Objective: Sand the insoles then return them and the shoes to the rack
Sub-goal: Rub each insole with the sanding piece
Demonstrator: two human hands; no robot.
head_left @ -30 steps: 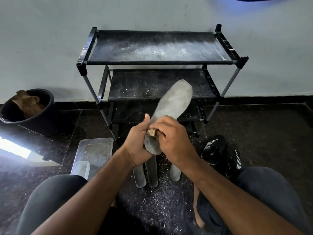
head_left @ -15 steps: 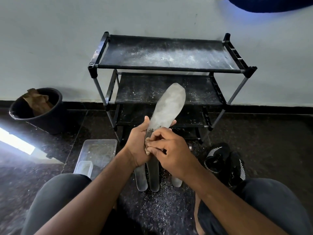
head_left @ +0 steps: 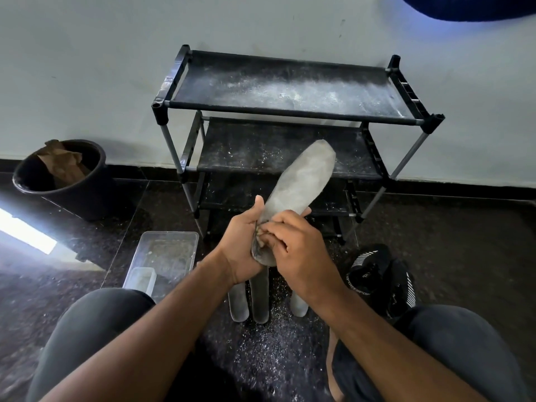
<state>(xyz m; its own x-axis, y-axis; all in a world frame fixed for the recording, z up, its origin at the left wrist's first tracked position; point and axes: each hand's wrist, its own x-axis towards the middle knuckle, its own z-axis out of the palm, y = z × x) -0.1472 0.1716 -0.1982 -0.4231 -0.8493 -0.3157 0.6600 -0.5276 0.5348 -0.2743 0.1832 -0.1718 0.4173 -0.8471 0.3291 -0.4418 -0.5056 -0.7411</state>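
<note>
A grey insole (head_left: 300, 184) tilts up and to the right in front of me. My left hand (head_left: 240, 242) grips its heel end from the left, thumb up along the edge. With curled fingers, my right hand (head_left: 293, 248) pinches a small piece of sandpaper (head_left: 259, 234) against the insole's heel. Three more grey insoles (head_left: 259, 297) lie on the floor below my hands, partly hidden by them. Black shoes (head_left: 377, 274) with white stripes sit on the floor at the right. The black three-shelf rack (head_left: 290, 91) stands against the wall, dusted with white powder.
A clear plastic tray (head_left: 165, 256) with a smaller container inside sits on the floor at the left. A black bucket (head_left: 63, 181) holding brown paper stands by the wall at far left. Sanding dust covers the dark floor between my knees.
My right hand has slid the sandpaper slightly along the insole's heel. The insole tilted a little more to the right. The head camera shifted, so the rack appears further right.
</note>
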